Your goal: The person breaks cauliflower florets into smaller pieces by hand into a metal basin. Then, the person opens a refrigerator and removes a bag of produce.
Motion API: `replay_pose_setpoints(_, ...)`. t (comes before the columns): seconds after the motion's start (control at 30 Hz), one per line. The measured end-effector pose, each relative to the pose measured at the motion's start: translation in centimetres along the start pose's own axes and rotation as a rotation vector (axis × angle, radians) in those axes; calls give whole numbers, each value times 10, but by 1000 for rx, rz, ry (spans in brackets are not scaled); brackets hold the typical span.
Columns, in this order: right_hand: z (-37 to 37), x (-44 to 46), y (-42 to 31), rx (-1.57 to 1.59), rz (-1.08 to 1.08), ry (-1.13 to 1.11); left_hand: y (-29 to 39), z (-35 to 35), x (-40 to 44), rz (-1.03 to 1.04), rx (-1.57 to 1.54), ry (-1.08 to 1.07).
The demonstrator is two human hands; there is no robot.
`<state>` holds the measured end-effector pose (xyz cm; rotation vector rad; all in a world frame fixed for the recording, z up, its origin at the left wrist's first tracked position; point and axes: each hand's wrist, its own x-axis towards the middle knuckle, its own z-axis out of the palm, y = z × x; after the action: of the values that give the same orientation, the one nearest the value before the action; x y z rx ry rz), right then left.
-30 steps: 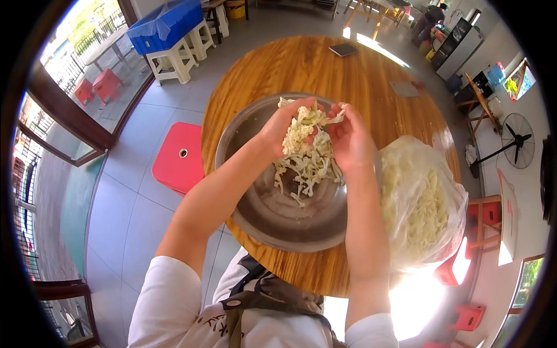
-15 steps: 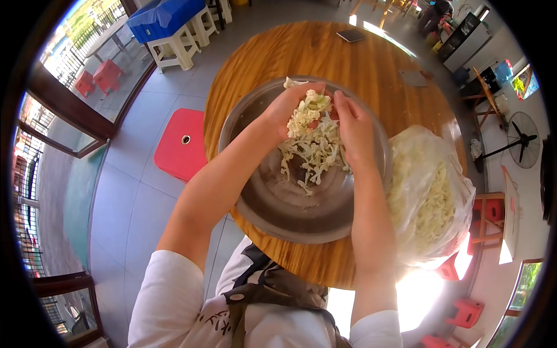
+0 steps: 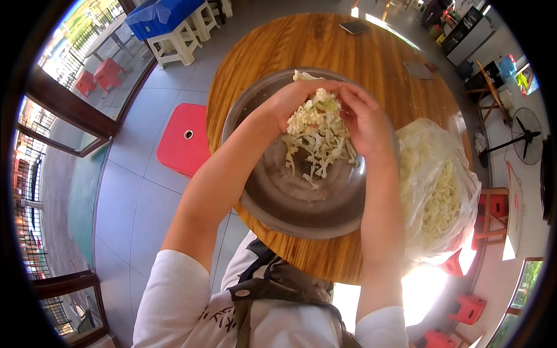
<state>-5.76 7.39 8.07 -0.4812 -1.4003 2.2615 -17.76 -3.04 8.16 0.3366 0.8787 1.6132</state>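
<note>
Over a wide metal basin on the round table, my left hand is wrapped round a pale cauliflower head, and a bit of it sticks out beyond the fingers. My right hand is at the cauliflower's right side, its fingers bent and meeting my left fingers; their tips are partly hidden. Loose cauliflower pieces lie in the basin beneath both hands. To the right of the basin sits a clear plastic bag full of pale cut pieces.
The wooden table carries a dark flat object near its far edge. A red stool stands left of it. Farther off are a blue crate on white stools, a fan and a person at the back.
The view has shifted, so basin and table appear higher. My right hand drew back from the piece it pinched, then closed in beside my left fingers. My left hand keeps the cauliflower.
</note>
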Motion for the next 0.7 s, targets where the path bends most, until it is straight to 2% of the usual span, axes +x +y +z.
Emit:
replay_pose_setpoints(0.1, -8, 6, 4, 91, -26, -3, 2, 0, 0, 18, -42, -14)
replay_pose_setpoints(0.2, -10, 9, 8, 150, -128, 100, 2, -7, 5, 21, 4, 28)
replay_pose_setpoints(0.3, -14, 12, 7, 64, -145, 199, -3, -6, 9, 89, 148, 104)
replay_pose_setpoints(0.5, -7, 9, 15, -724, -266, 259, -14, -10, 15, 273, 651, 299)
replay_pose_setpoints(0.6, -3, 6, 12, -589, -338, 262, -14, -10, 15, 86, 823, 309)
replay_pose_setpoints(0.7, 2, 2, 3, -363, -225, 101, -15, -2, 7, 68, 959, 202)
